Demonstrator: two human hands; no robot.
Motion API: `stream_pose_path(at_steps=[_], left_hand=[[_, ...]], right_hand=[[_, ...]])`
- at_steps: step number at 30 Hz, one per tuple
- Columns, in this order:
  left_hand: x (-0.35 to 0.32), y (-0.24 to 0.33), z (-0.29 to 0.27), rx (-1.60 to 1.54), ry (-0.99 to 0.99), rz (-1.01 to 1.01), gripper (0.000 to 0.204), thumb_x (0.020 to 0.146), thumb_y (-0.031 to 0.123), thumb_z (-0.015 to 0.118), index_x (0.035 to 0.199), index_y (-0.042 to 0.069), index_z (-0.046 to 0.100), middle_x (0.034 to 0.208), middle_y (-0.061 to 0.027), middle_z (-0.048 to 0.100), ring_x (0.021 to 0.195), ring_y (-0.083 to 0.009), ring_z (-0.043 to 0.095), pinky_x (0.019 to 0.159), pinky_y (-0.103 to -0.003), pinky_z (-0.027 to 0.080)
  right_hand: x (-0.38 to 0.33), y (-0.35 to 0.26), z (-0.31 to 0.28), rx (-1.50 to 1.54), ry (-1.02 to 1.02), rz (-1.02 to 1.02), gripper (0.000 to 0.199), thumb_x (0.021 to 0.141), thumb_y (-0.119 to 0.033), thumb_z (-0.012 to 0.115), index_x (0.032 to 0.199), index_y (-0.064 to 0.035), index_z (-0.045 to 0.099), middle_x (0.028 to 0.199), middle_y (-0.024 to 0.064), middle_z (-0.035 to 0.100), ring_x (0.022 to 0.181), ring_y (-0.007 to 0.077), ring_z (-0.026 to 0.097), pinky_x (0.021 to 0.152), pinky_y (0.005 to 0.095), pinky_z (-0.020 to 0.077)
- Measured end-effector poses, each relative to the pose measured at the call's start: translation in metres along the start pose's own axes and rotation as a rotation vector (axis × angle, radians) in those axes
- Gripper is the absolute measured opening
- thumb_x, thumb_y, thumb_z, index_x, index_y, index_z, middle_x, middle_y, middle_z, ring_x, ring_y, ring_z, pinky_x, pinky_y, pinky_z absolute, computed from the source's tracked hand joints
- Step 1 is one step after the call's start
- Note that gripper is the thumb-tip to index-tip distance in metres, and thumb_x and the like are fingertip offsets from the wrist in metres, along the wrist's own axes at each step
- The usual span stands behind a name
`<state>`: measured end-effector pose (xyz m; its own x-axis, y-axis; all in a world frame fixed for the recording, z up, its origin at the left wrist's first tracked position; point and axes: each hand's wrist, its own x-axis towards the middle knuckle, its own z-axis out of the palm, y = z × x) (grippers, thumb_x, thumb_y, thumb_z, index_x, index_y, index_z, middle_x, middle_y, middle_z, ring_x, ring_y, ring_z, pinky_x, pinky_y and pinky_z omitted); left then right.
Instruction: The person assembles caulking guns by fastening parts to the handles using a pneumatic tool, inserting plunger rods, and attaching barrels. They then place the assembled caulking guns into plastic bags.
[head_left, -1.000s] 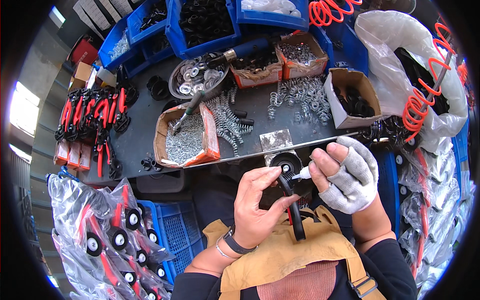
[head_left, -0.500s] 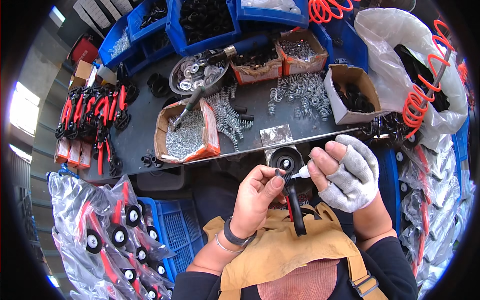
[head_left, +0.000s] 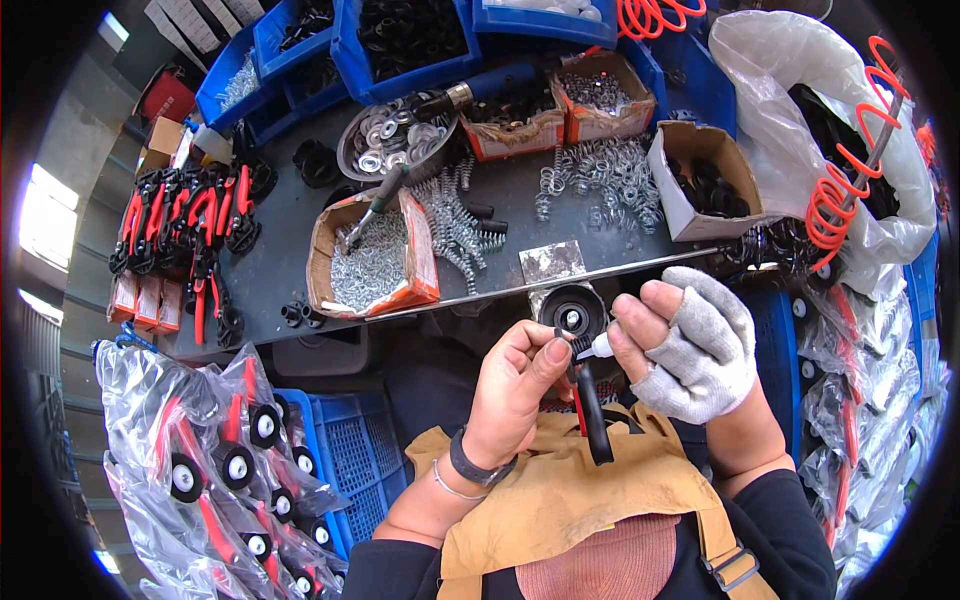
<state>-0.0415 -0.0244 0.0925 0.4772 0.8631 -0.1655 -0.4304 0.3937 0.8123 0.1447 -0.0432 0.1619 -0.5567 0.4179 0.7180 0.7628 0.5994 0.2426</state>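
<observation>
My left hand point(head_left: 520, 385), bare and with a dark wristband, is closed in a pinch on a small black ribbed part point(head_left: 579, 344) in front of the bench. Opposite it, my right hand point(head_left: 690, 345) wears a grey glove with bare fingertips and is curled round a small bottle, mostly hidden by the fingers. Its white nozzle point(head_left: 601, 346) points left at the ribbed part, at or very close to it. Just beyond sits a round black cup-like piece point(head_left: 572, 310) with a light centre pin, at the bench edge. Below the fingers a curved black handle point(head_left: 596, 425) with a red strip hangs over my tan apron.
On the bench point(head_left: 265, 265) stand a carton of small springs point(head_left: 368, 275), loose coil springs point(head_left: 615, 185), a metal bowl of washers point(head_left: 390, 145) and a carton of black parts point(head_left: 710, 185). Red-handled tools point(head_left: 190, 215) lie left. Blue bins point(head_left: 400, 75) line the back; an orange coiled hose point(head_left: 835, 210) hangs right.
Both hands have shifted only slightly, with the ribbed part and nozzle still close together. The nozzle now sits a little lower against the part.
</observation>
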Motion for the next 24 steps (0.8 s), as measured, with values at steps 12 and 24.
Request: stream_pose_path(at_steps=[12,24], left_hand=[[0.002,-0.005,-0.010,0.006,0.035,0.059,0.033,0.089,0.032,0.060,0.102,0.002,0.053,0.081,-0.0066,0.060,0.067,-0.0113,0.057,0.059,-0.024,0.047],[0.029,0.048,-0.010,1.329,-0.078,0.712,0.042,0.068,0.016,0.076,0.106,0.004,0.061,0.098,-0.0083,0.060,0.089,-0.0232,0.056,0.079,-0.032,0.045]], right_hand=[[-0.002,0.018,0.035,0.427,-0.173,0.657,0.030,0.064,-0.010,0.073,0.092,-0.0066,0.063,0.090,0.0078,0.060,0.088,0.0262,0.059,0.077,0.0341,0.0487],[0.044,0.104,0.199,0.306,-0.435,0.975,0.033,0.071,-0.022,0.072,0.094,-0.0029,0.060,0.092,0.0194,0.065,0.089,0.0335,0.062,0.080,0.0410,0.0482]])
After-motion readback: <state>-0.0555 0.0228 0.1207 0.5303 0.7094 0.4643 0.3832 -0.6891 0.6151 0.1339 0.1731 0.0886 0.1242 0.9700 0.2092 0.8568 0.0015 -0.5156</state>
